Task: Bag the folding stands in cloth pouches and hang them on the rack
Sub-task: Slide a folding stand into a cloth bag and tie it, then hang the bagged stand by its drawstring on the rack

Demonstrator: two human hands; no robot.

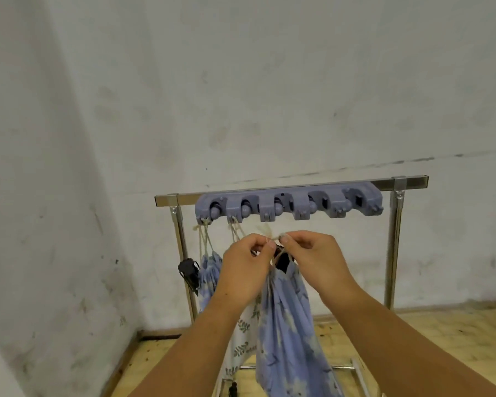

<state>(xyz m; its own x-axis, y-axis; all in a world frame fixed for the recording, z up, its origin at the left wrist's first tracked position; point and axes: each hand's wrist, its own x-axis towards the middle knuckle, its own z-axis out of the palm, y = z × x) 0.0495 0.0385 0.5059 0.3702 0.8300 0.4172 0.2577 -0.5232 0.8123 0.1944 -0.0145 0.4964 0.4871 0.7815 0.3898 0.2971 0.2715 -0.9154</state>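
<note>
Pouch in hand: blue floral cloth drawstring pouch [287, 325] hangs in front of the rack, below both hands, its mouth gathered around a dark object, apparently a folding stand [283, 260], which pokes out at the top.
Left hand: left hand [245, 270] pinches the beige drawstring cord [274, 237] between thumb and forefinger, the other fingers curled.
Right hand: right hand [312, 257] pinches the same cord just beside the left, fingertips almost touching.
Rack: chrome metal tube rack [395, 247] stands against a white wall on a yellowish floor.
Hook strip: grey-blue plastic hook strip [288, 206] is fixed along the top bar.
Hung pouches: a second blue floral pouch [209, 270] hangs by its cords from the leftmost hook; a white leaf-print pouch [242, 336] hangs from the next hook, partly hidden behind the left forearm.
Clip: black object [189, 272] sits on the left post; I cannot tell what it is.
</note>
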